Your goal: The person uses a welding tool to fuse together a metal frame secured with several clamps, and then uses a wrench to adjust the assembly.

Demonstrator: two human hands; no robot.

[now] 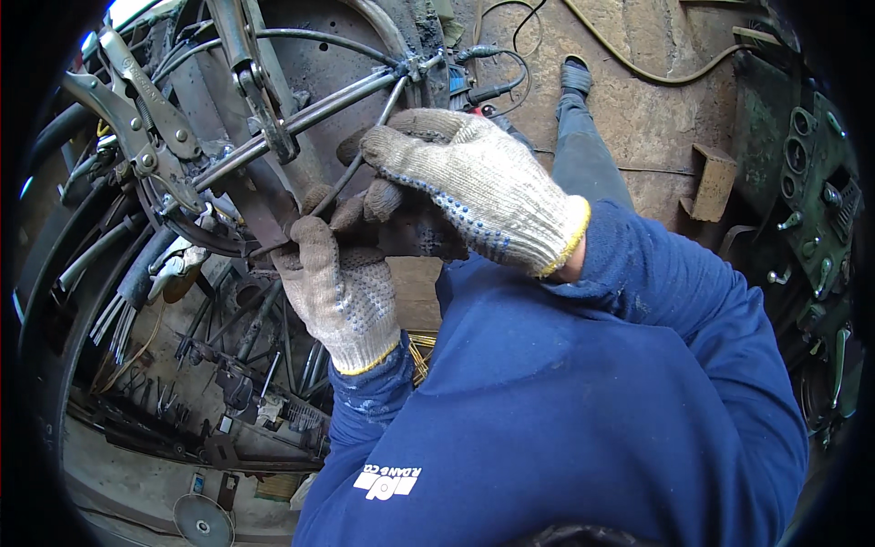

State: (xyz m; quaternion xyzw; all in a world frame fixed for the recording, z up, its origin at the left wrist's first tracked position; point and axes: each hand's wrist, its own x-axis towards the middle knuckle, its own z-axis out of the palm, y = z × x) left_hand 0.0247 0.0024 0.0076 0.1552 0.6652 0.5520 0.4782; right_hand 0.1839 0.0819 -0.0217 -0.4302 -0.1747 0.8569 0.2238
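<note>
Cluttered metal workshop, brown floor [638, 118] at far right. Left of centre, a thin dark rod [339, 188] slants far-right to near-left, pinched in the gloved right hand's [474, 182] grip; the left hand's [339, 296] grip, near its lower end, is unclear. Apparently positioning; next calls for steadiness.

Dark metal surface [333, 73], scuffed. Steel rods [346, 98] and locking pliers [150, 98] sit over it; direct contact unclear. Floor [652, 123] brown, stained: hose [690, 80] curving across, rusty angled metal piece [713, 185] right, one shoe [575, 80] planted.
</note>
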